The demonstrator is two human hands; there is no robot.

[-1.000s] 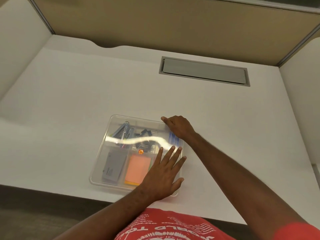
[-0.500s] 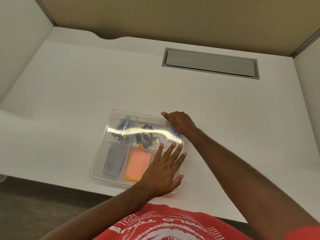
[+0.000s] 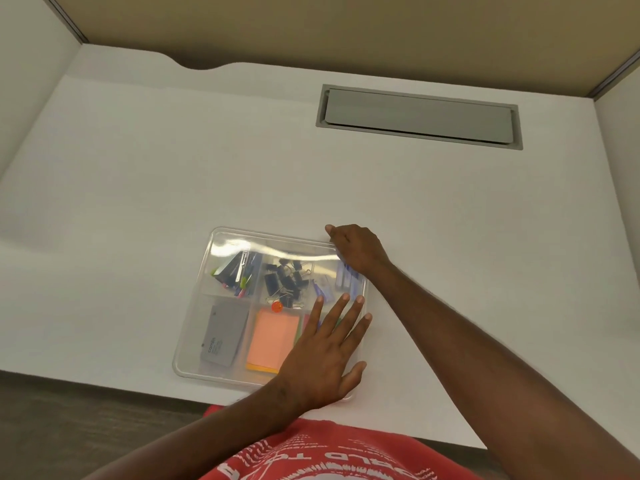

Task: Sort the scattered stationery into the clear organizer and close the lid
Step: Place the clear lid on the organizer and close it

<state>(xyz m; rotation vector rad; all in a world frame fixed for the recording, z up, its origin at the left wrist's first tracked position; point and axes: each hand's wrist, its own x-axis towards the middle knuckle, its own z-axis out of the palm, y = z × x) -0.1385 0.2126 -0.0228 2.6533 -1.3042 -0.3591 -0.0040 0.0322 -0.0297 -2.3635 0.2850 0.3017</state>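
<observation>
The white desk (image 3: 138,202) carries one clear organizer (image 3: 194,341) near its front edge, with one grey hatch (image 3: 419,116) set into the surface well behind it. Since the earlier frames the lid (image 3: 239,244) has dropped lower, the glare band sliding from the middle of the box to its far edge, so it now lies nearly flat over the compartments. The left hand (image 3: 322,358) stays spread flat on the lid's near right part, fingers straight, gripping nothing. The right hand (image 3: 356,251) remains at the far right corner, fingers curled over the rim; whether it pinches the lid cannot be told. Under the lid lie one grey case (image 3: 223,336), one orange sticky-note pad (image 3: 272,339), a heap of black binder clips (image 3: 282,282) too tangled to count, and a bundle of pens (image 3: 235,271).
</observation>
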